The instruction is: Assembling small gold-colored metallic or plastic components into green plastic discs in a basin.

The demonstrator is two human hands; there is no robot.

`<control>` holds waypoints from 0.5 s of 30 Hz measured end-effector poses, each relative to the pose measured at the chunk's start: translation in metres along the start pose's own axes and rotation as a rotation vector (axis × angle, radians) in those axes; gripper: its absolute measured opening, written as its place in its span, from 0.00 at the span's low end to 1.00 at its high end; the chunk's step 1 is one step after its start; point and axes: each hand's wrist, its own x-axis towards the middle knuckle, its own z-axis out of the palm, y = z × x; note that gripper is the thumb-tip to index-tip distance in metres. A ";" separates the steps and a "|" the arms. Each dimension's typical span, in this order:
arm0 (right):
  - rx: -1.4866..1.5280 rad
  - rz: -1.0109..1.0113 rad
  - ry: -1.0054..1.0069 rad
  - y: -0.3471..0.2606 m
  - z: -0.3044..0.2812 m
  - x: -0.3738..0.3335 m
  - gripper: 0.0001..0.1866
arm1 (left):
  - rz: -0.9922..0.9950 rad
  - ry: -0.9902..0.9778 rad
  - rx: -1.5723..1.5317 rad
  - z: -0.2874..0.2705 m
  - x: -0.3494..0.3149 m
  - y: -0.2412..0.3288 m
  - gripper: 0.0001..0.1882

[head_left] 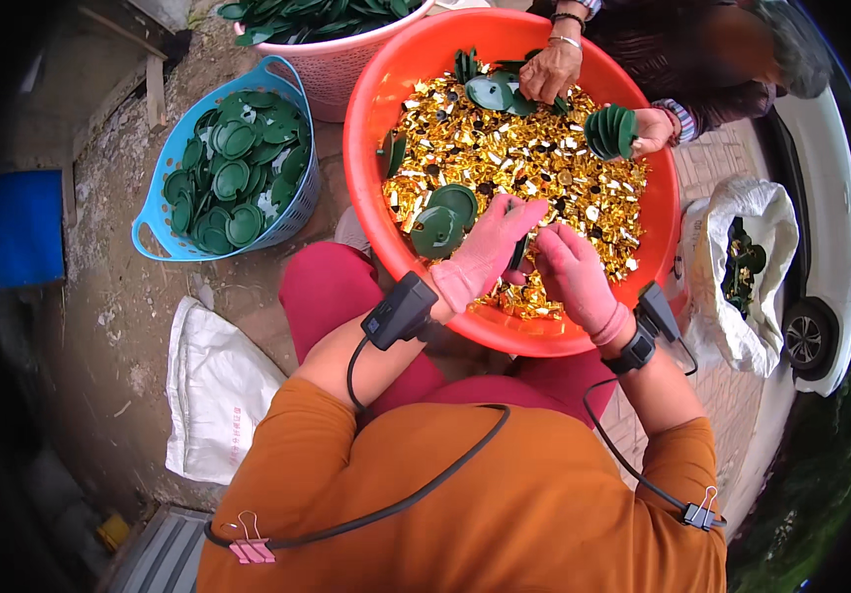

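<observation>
Red tub (371, 119) holds heap of gold pieces (524, 158) and green discs (445, 217). Left hand (490, 247), pink-gloved, over tub's near side, fingers together, pinching small dark piece against right hand (569, 272); right fingers curled onto it. Beyond, at tub's far rim, another person's hands: one on discs, other gripping disc stack (610, 131). Blue basket (154, 212) of discs left of tub; white sack (742, 326) right.

- Bare dirt ground (109, 326), outdoors in even daylight;
- white sack (213, 395) lying flat on it;
- blue panel (18, 229) at left;
- white car (826, 247) parked at right, beside brick paving (717, 158).
</observation>
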 end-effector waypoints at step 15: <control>-0.048 0.143 0.215 0.024 -0.065 -0.031 0.16 | 0.103 -0.404 -0.709 -0.024 0.009 0.018 0.22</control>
